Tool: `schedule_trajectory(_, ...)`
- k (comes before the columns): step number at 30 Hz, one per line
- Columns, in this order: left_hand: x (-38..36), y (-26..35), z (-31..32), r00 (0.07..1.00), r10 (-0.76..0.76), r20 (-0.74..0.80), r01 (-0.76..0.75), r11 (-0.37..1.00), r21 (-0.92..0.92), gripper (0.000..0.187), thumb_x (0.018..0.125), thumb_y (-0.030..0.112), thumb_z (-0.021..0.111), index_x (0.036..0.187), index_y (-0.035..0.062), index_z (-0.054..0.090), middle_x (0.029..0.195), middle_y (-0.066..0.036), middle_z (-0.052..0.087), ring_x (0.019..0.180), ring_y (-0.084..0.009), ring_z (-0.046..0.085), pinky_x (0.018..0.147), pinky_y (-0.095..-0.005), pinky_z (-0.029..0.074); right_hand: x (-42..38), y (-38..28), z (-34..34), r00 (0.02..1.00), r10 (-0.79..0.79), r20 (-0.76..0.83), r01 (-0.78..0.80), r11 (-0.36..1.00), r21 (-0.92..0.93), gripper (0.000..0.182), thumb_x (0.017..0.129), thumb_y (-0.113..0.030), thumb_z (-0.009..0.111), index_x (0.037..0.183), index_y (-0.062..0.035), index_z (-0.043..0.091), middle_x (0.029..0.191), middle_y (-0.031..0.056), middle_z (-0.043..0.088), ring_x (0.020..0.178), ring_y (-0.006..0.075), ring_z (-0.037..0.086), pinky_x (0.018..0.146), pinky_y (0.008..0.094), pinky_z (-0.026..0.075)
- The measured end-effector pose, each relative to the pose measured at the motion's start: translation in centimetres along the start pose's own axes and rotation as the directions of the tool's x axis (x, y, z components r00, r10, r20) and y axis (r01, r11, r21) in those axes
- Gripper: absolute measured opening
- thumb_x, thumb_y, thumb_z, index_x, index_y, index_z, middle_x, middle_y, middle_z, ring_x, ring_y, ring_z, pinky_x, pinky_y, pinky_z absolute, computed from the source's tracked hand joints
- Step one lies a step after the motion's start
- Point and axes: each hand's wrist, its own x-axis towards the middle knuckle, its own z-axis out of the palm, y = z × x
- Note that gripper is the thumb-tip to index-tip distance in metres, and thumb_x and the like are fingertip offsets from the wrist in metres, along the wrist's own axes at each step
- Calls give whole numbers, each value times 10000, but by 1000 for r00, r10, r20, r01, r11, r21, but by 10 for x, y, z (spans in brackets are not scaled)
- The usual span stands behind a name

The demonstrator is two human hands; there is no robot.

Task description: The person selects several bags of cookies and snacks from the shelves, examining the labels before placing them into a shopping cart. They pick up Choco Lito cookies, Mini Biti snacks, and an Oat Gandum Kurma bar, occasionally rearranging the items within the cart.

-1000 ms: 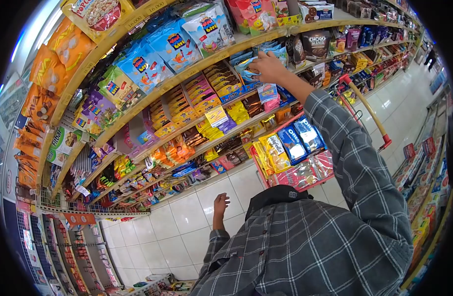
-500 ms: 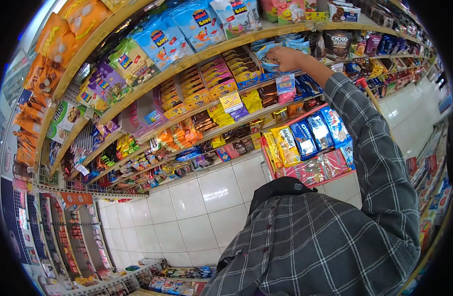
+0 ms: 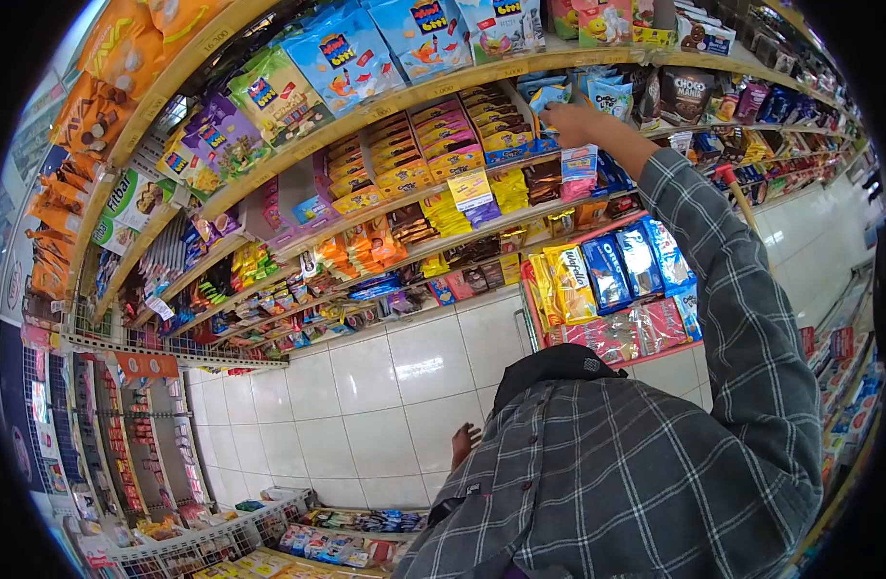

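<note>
My right hand (image 3: 570, 124) reaches to the upper shelf, at the light blue snack packs (image 3: 550, 96). Its fingers point down at the front of that row, and whether they grip a pack is hidden. Left of it stand boxes of yellow-and-brown bars (image 3: 496, 124). A pink-and-blue tag (image 3: 579, 164) hangs just below the hand. Low in the view, my left hand (image 3: 465, 442) hangs over the floor beside my body, fingers apart, with nothing in it.
Shelves of packaged snacks curve across the top, with large blue bags (image 3: 341, 60) above. A red-edged display (image 3: 607, 275) of biscuit packs stands before me. White floor tiles (image 3: 366, 386) lie below, and a wire basket rack (image 3: 202, 540) is at the lower left.
My left hand has come into view beside my body. My right hand has shifted slightly right and down at the blue packs, and the shelves sit a little differently in view.
</note>
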Motion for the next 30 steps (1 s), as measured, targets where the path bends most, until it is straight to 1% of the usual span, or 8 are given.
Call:
schedule_trajectory(3, 14, 26, 14, 990, -143, 14, 140, 933, -332, 492, 971, 366, 488, 1349, 50, 503, 1200, -162, 649, 1022, -306, 628, 872, -452, 490, 1, 6, 4, 999, -40, -30, 41, 999, 7, 467, 800, -65, 628, 1233, 35, 485, 1225, 252, 543, 1133, 407, 542, 902, 517, 470)
schedule_trajectory(9, 68, -56, 12, 994, -33, 100, 56, 969, -240, 489, 968, 342, 495, 1323, 7, 525, 1247, -167, 627, 1106, -296, 618, 918, -405, 499, -10, 4, -9, 996, 6, -86, -7, 1000, -4, 429, 826, -20, 577, 1240, 28, 473, 1032, 261, 631, 1029, 411, 597, 848, 526, 470)
schedule_trajectory(11, 67, -72, 4, 991, 15, 132, 5, 988, -153, 488, 966, 332, 502, 1311, -12, 532, 1259, -168, 621, 1142, -294, 615, 938, -384, 503, -17, 1, -16, 992, 23, -128, -29, 998, -48, 415, 835, -12, 564, 1241, 4, 480, 1044, 252, 635, 1014, 411, 605, 828, 524, 482)
schedule_trajectory(13, 44, -83, -5, 976, 166, 140, -214, 848, 485, 508, 937, 330, 583, 1286, -36, 535, 1261, -169, 623, 1130, -238, 630, 934, -339, 511, -37, -5, -36, 983, 57, -175, -65, 997, -45, 440, 818, 6, 551, 1254, -26, 493, 1036, 232, 647, 1003, 387, 624, 803, 504, 507)
schedule_trajectory(18, 28, -79, -26, 953, 287, 91, -291, 796, 531, 408, 943, 295, 570, 1206, -15, 581, 1036, -147, 697, 948, -289, 668, 799, -380, 551, -85, -23, -38, 953, 58, -298, -73, 997, -37, 441, 815, 13, 529, 1246, -77, 510, 1102, 167, 647, 1017, 362, 625, 783, 479, 526)
schedule_trajectory(23, 16, 27, -35, 946, 286, -155, -277, 958, 78, 372, 965, 318, 529, 1110, -9, 634, 936, -151, 700, 811, -280, 670, 706, -391, 537, -141, -23, -7, 855, -9, -518, -30, 997, -66, 465, 785, 22, 520, 1233, -99, 538, 1166, 135, 635, 1064, 345, 610, 863, 456, 513)
schedule_trajectory(25, 4, 110, -30, 832, 505, -231, -391, 828, 400, 384, 968, 334, 559, 1026, -30, 667, 915, -179, 697, 857, -272, 667, 796, -387, 503, -167, -34, -6, 829, -43, -557, 16, 999, -52, 470, 748, 44, 538, 1198, -93, 547, 1146, 99, 630, 1050, 308, 622, 810, 440, 530)
schedule_trajectory(30, -137, 369, 35, 455, 891, 12, -885, 450, 121, 326, 958, 166, 611, 1238, 1, 589, 1137, -125, 663, 1033, -212, 632, 917, -332, 480, -228, -80, -32, 887, -72, -456, 113, 992, 63, 451, 724, 59, 562, 1149, -90, 565, 1132, 83, 634, 1026, 312, 628, 823, 423, 535)
